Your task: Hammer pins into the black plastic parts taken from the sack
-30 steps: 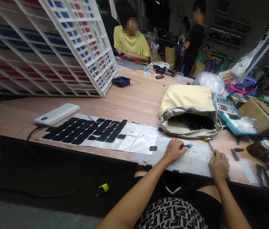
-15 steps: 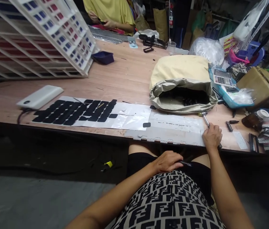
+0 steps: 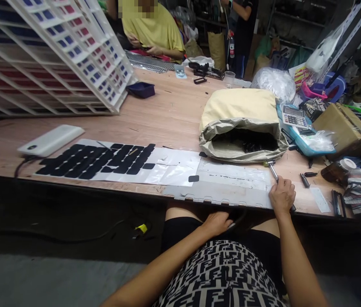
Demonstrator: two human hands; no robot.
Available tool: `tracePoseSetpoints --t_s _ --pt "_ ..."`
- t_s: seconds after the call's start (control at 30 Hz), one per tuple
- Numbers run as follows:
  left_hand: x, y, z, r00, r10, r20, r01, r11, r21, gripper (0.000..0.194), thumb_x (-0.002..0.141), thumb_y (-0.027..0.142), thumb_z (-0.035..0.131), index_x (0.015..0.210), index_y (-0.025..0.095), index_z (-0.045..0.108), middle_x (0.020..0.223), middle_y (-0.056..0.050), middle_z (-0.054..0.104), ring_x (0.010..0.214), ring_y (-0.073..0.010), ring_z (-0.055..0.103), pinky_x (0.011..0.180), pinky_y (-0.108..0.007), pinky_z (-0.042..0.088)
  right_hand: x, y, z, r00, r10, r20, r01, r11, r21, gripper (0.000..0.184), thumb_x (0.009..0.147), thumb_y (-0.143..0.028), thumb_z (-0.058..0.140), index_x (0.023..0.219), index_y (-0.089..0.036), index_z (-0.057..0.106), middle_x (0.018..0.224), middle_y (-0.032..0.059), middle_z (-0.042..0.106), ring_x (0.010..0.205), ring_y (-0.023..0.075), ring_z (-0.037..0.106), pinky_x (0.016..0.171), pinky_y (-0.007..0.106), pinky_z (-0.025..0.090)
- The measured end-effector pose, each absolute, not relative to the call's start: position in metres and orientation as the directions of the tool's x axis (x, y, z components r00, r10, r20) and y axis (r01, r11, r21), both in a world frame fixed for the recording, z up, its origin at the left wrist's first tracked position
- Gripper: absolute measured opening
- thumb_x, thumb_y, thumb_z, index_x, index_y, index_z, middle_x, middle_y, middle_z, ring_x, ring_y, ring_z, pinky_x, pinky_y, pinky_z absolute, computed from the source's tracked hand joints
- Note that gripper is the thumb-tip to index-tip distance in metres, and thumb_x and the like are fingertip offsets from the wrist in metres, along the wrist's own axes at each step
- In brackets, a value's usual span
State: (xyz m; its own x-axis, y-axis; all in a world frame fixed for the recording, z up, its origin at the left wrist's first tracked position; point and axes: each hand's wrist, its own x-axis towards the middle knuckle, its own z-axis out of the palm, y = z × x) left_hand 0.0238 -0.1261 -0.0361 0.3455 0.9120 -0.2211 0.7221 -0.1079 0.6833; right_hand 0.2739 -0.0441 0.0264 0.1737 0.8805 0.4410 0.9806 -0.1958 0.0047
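Observation:
My right hand (image 3: 283, 195) is closed round the handle of a small hammer (image 3: 273, 171), resting at the table's front edge. The hammer's yellowish head lies near the mouth of a cream sack (image 3: 239, 106), which holds dark pieces. My left hand (image 3: 218, 224) is low over my lap, just below the table edge; its fingertips are hidden and what they hold, if anything, does not show. A grey plastic sheet (image 3: 218, 194) lies between the hands along the edge. Left of it, rows of black rounded pads (image 3: 81, 160) cover part of a white sheet (image 3: 180, 160).
A white crate (image 3: 116, 108) leans at the left, near a white power bank-like device (image 3: 50, 140). On the right are a calculator (image 3: 294, 116), a blue tray (image 3: 317, 150), a cardboard box (image 3: 348, 128) and a brown jar (image 3: 336, 170). A person in a yellow shirt (image 3: 154, 32) sits across.
My left hand has gone down and forward under the table edge; the dark piece seen in it no longer shows. My right hand keeps the hammer. The view has tilted up slightly.

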Motion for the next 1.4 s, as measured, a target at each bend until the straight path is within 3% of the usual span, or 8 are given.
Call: tracePoseSetpoints --t_s 0.1,0.17,0.4,0.63,0.8,0.97,1.17,1.4 --pt "0.028 -0.114 0.006 0.66 0.74 -0.128 0.472 -0.277 0.837 0.02 0.086 0.032 0.062 0.099 0.025 0.075 0.089 -0.003 0.076 0.08 -0.02 0.069 0.071 -0.028 0.049 0.274 -0.044 0.027 0.171 0.883 0.438 0.98 -0.2 0.02 0.035 0.091 -0.023 0.048 0.124 -0.018 0.059 0.104 0.0104 0.054 0.092 0.0228 0.044 0.071 0.033 0.03" --pt "0.032 -0.088 0.037 0.675 0.738 0.006 0.305 -0.287 0.908 0.021 0.089 0.035 0.06 0.099 0.024 0.075 0.084 -0.001 0.075 0.075 -0.0162 0.068 0.069 -0.025 0.048 0.274 -0.045 0.028 0.165 0.882 0.441 0.979 -0.199 0.033 0.035 0.092 -0.023 0.048 0.124 -0.019 0.059 0.103 0.0099 0.055 0.092 0.0227 0.045 0.07 0.033 0.029" --pt "0.05 0.082 0.088 -0.01 0.986 0.166 0.477 -0.141 0.868 0.022 0.092 0.029 0.055 0.096 0.016 0.073 0.091 -0.005 0.074 0.084 -0.017 0.066 0.078 -0.027 0.05 0.271 -0.047 0.03 0.157 0.877 0.454 0.979 -0.198 0.042 0.034 0.092 -0.022 0.048 0.124 -0.019 0.059 0.103 0.0091 0.056 0.089 0.021 0.046 0.069 0.032 0.028" --pt "0.084 0.171 0.065 -0.138 0.986 -0.098 0.696 0.167 0.698 0.032 0.09 0.032 0.062 0.118 0.017 0.067 0.117 -0.018 0.071 0.111 -0.0307 0.066 0.09 -0.037 0.05 0.27 -0.05 0.029 0.158 0.874 0.46 0.979 -0.199 0.043 0.033 0.091 -0.02 0.049 0.122 -0.019 0.06 0.101 0.0081 0.058 0.088 0.0212 0.047 0.07 0.033 0.029" --pt "0.076 0.16 0.062 -0.133 0.989 -0.069 0.709 0.143 0.69 0.034 0.089 0.033 0.064 0.121 0.022 0.066 0.115 -0.012 0.072 0.11 -0.0283 0.066 0.088 -0.034 0.049 0.269 -0.05 0.031 0.152 0.872 0.465 0.98 -0.193 0.041 0.032 0.091 -0.019 0.049 0.121 -0.018 0.061 0.1 0.0086 0.059 0.087 0.0219 0.047 0.07 0.034 0.03" --pt "0.033 0.098 0.054 -0.015 0.975 0.22 0.635 -0.16 0.756 0.018 0.083 0.032 0.072 0.097 0.021 0.073 0.094 -0.005 0.072 0.088 -0.0204 0.065 0.08 -0.03 0.049 0.27 -0.049 0.029 0.154 0.865 0.477 0.983 -0.185 0.02 0.033 0.091 -0.019 0.049 0.122 -0.018 0.062 0.101 0.009 0.059 0.087 0.022 0.048 0.07 0.033 0.03" --pt "0.007 0.026 0.023 0.247 0.925 0.289 0.523 -0.379 0.764 0.012 0.078 0.024 0.075 0.09 0.02 0.072 0.089 -0.002 0.069 0.091 -0.0204 0.058 0.082 -0.032 0.046 0.277 -0.042 0.028 0.214 0.89 0.403 0.977 -0.201 -0.077 0.033 0.093 -0.027 0.05 0.122 -0.021 0.065 0.101 0.01 0.058 0.088 0.0223 0.048 0.071 0.033 0.032" --pt "0.009 0.024 0.009 0.239 0.947 0.216 0.546 -0.315 0.776 0.019 0.076 0.025 0.077 0.095 0.021 0.073 0.094 -0.003 0.067 0.093 -0.0218 0.055 0.082 -0.034 0.046 0.26 -0.064 0.044 0.289 0.876 0.386 0.874 -0.077 -0.479 0.038 0.096 -0.034 0.04 0.118 -0.017 0.065 0.104 0.012 0.061 0.099 0.025 0.057 0.086 0.038 0.046"
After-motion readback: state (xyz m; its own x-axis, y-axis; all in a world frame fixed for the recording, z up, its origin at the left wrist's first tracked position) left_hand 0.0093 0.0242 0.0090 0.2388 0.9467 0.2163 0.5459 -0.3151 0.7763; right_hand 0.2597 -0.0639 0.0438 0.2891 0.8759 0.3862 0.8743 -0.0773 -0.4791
